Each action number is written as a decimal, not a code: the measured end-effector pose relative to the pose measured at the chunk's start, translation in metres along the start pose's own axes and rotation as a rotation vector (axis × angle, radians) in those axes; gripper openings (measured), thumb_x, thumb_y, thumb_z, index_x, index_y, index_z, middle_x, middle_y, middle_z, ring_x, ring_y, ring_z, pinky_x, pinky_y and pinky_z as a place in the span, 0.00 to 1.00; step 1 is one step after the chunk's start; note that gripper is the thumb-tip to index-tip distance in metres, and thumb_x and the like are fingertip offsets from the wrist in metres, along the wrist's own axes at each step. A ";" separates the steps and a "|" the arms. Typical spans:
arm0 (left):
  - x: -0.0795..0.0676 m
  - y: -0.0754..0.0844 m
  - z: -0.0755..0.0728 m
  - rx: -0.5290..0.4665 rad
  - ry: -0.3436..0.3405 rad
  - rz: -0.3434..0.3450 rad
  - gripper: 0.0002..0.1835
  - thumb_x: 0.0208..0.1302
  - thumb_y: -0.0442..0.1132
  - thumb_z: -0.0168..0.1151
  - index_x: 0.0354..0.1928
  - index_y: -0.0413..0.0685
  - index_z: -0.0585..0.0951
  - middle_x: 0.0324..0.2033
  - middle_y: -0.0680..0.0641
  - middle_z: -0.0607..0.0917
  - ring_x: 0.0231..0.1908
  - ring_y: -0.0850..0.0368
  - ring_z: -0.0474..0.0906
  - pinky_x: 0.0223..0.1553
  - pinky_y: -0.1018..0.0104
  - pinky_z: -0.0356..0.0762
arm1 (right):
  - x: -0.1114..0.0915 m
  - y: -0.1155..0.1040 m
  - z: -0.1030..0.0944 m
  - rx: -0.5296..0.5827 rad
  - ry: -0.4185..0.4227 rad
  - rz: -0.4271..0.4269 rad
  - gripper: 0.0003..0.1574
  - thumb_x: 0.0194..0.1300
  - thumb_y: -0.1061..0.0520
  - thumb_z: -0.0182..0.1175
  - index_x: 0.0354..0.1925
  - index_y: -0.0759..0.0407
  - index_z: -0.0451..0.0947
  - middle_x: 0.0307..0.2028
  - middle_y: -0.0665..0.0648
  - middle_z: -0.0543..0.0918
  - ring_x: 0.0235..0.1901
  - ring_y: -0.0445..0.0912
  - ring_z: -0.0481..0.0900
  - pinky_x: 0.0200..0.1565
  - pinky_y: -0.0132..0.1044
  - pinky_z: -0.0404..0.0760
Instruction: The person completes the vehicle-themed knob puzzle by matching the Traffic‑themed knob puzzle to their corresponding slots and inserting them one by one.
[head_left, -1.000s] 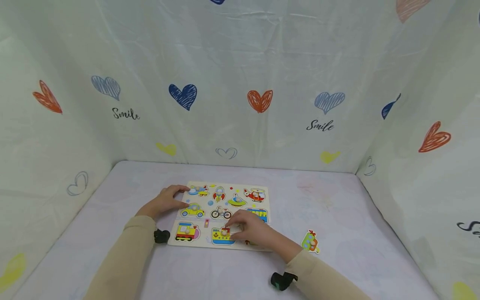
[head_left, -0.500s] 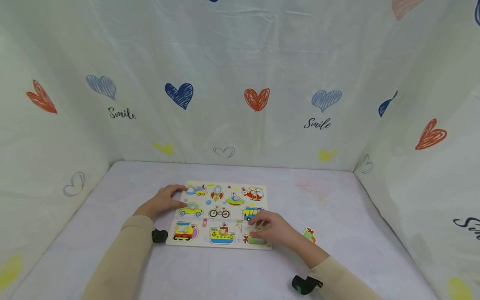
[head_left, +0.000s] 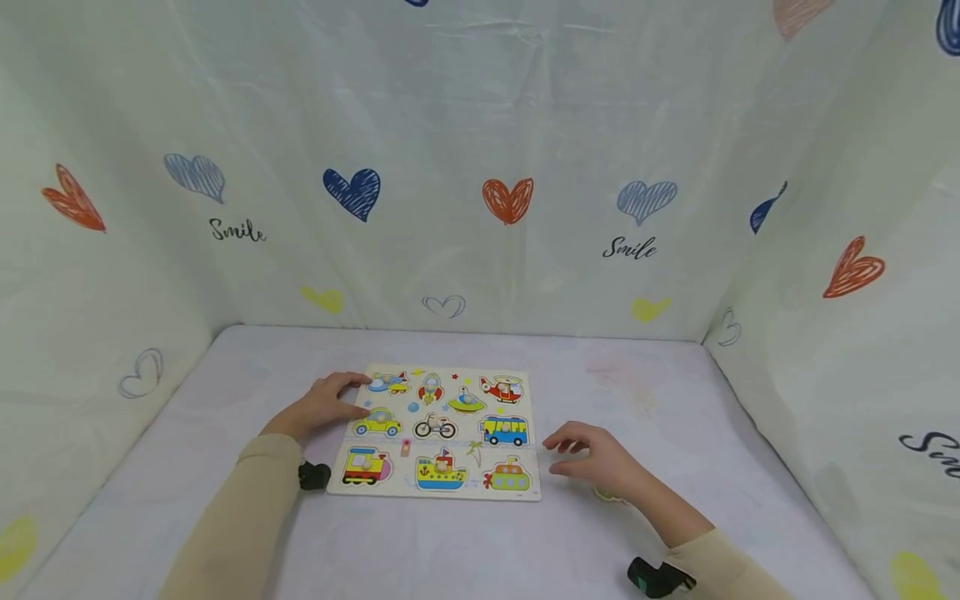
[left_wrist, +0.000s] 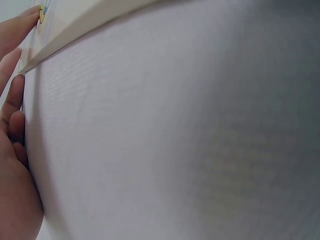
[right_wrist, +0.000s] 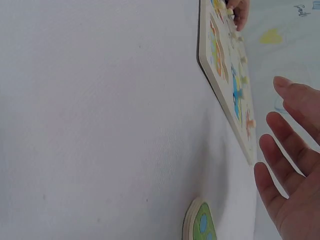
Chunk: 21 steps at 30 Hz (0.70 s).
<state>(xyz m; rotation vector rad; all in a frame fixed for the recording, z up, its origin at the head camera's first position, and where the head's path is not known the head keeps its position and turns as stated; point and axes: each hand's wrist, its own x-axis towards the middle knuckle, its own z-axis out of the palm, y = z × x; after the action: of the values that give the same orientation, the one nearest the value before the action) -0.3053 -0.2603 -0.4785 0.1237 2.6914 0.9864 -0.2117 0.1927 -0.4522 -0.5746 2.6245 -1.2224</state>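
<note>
A wooden knob puzzle board (head_left: 403, 482) with vehicle pictures lies flat on the table. My left hand (head_left: 318, 408) rests at its left edge, thumb and fingers spread apart, fingertips on the board's margin near the plane and the yellow car. The boat piece (head_left: 441, 472) sits in the bottom row, and the submarine recess (head_left: 510, 477) to its right shows its printed picture. Off the board's right side hovers my right hand (head_left: 603, 458), fingers loosely bent with nothing between them. Below it lies a loose green submarine piece (right_wrist: 202, 222) with blue dots, mostly hidden by the hand in the head view.
The white table (head_left: 420, 550) runs back to a curtain (head_left: 442, 250) printed with hearts. Curtain walls also stand at left and right. Black wrist cameras (head_left: 654, 577) hang by both sleeves.
My right hand has let go of the boat piece and moved right, across the submarine recess and off the board, over the loose piece. The left hand stays at the board's edge.
</note>
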 end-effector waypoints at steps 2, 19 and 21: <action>0.000 0.000 0.000 -0.005 -0.003 0.001 0.37 0.54 0.47 0.72 0.66 0.46 0.70 0.66 0.34 0.63 0.64 0.34 0.52 0.63 0.32 0.54 | -0.005 0.004 -0.005 -0.005 0.013 0.008 0.17 0.56 0.59 0.71 0.45 0.58 0.82 0.42 0.53 0.83 0.43 0.51 0.77 0.47 0.43 0.78; -0.002 0.002 -0.002 -0.018 -0.008 -0.003 0.36 0.55 0.45 0.71 0.66 0.46 0.70 0.67 0.35 0.63 0.64 0.35 0.52 0.64 0.33 0.54 | -0.040 0.030 -0.040 0.011 0.090 0.043 0.18 0.59 0.58 0.70 0.47 0.61 0.81 0.43 0.57 0.82 0.41 0.52 0.78 0.44 0.38 0.79; -0.002 0.002 -0.002 -0.012 -0.008 0.001 0.36 0.55 0.46 0.70 0.66 0.46 0.70 0.66 0.34 0.63 0.64 0.34 0.52 0.63 0.33 0.54 | -0.042 0.032 -0.041 0.002 0.093 0.048 0.17 0.59 0.57 0.70 0.46 0.60 0.81 0.42 0.56 0.83 0.41 0.51 0.78 0.44 0.39 0.79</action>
<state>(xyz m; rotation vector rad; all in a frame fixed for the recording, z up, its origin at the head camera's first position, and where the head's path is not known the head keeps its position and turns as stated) -0.3042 -0.2607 -0.4752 0.1263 2.6784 0.9999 -0.1958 0.2576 -0.4505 -0.4617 2.6958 -1.2660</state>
